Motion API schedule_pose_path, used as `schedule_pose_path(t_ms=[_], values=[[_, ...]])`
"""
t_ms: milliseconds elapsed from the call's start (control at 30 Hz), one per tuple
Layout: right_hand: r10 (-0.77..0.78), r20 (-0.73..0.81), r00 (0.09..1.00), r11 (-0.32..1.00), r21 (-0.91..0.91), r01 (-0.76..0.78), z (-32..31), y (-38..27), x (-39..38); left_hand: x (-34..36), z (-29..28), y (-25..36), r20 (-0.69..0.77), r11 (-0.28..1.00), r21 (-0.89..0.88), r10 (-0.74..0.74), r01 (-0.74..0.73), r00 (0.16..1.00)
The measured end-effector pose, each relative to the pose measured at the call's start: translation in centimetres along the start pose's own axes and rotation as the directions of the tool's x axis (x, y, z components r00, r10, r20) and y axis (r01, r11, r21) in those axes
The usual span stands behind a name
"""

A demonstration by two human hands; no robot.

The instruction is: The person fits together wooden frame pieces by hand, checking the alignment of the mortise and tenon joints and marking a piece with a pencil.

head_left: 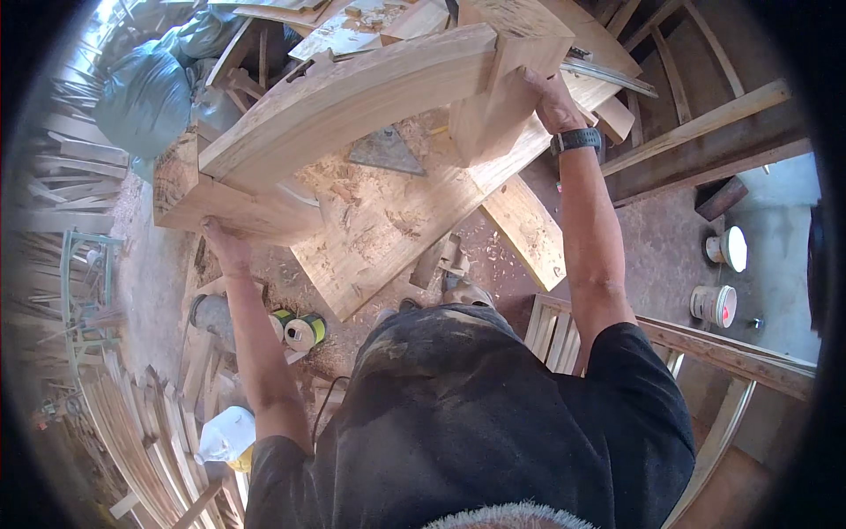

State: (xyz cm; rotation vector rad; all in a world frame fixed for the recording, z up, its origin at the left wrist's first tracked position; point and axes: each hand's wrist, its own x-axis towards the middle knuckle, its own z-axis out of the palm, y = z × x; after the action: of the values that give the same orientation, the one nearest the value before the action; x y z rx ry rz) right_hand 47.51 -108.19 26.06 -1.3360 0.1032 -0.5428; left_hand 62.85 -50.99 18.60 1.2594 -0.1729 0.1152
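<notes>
Between my two hands is a pale wooden frame (352, 99), a curved rail joined to a thick block at each end. It is tilted above the workbench. My left hand (227, 247) grips the lower edge of the left block, its fingers partly hidden by the wood. My right hand (553, 104), below a dark wristwatch (576, 139), is closed on the outer side of the right block. Under the frame, the wooden bench top (388, 251) is strewn with shavings. A grey triangular piece (386, 152) lies on it.
Stacked wood strips (141, 441) fill the left side, near a pale jug (227, 436). Two green-rimmed spools (305, 331) stand on the floor by my left arm. A loose board (529, 231) leans right of the bench. White buckets (712, 305) stand farther right, beyond wooden rails (705, 129).
</notes>
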Motion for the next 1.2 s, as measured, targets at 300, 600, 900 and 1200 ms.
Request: schedule_pose_path(t_ms=[300,600,900,1200], values=[[0.138,-0.019,0.990,0.945,0.301,-0.126,-3.0,-0.3,1.3,-1.6,3.1,4.4,-0.188,0.954,-0.288,-0.140,0.082,0.972],[0.136,-0.224,0.965,0.976,0.200,-0.091,-0.6,3.8,4.0,2.5,-2.3,-0.7,-0.060,0.984,0.170,0.067,-0.056,0.996],[0.276,-0.111,0.955,0.937,0.254,-0.241,-1.0,3.9,4.0,3.4,-4.0,-1.0,-0.073,0.951,-0.215,-0.241,0.221,0.968],[0.007,-0.031,0.999,1.000,-0.016,-0.007,-3.6,-3.3,6.2,2.2,3.7,10.1,-0.040,0.942,-0.303,-0.165,0.145,0.986]])
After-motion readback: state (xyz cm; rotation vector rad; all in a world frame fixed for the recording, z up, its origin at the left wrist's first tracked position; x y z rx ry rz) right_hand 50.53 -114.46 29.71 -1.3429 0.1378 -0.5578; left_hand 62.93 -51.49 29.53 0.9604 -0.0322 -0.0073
